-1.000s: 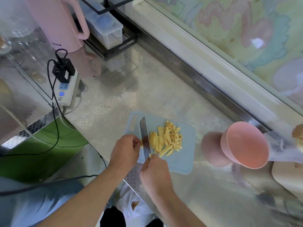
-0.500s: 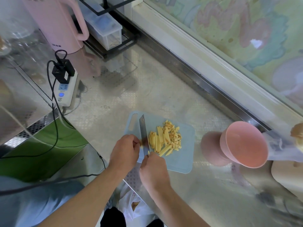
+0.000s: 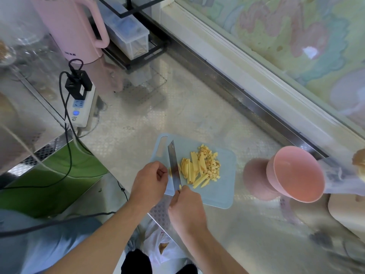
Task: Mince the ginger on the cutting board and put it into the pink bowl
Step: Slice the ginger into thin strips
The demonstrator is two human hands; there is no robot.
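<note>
A light blue cutting board (image 3: 221, 194) lies on the steel counter. On it sit yellow ginger strips (image 3: 194, 170) and a heap of small diced ginger (image 3: 210, 163). My right hand (image 3: 186, 208) grips the handle of a knife (image 3: 174, 166), whose blade stands on the board just left of the strips. My left hand (image 3: 150, 181), fingers curled, holds a small piece of ginger (image 3: 170, 171) against the blade's left side. The pink bowl (image 3: 294, 176) stands to the right of the board, tilted toward me and empty.
A pink kettle (image 3: 73, 26) and a clear lidded box (image 3: 126, 34) stand at the back left. A white power strip (image 3: 81, 107) with black plugs and cables lies left of the board. A window ledge (image 3: 237, 62) runs along the back. A beige object (image 3: 345, 212) sits at the right edge.
The knife blade has shifted slightly on the board next to the ginger strips. Both hands stay in nearly the same place.
</note>
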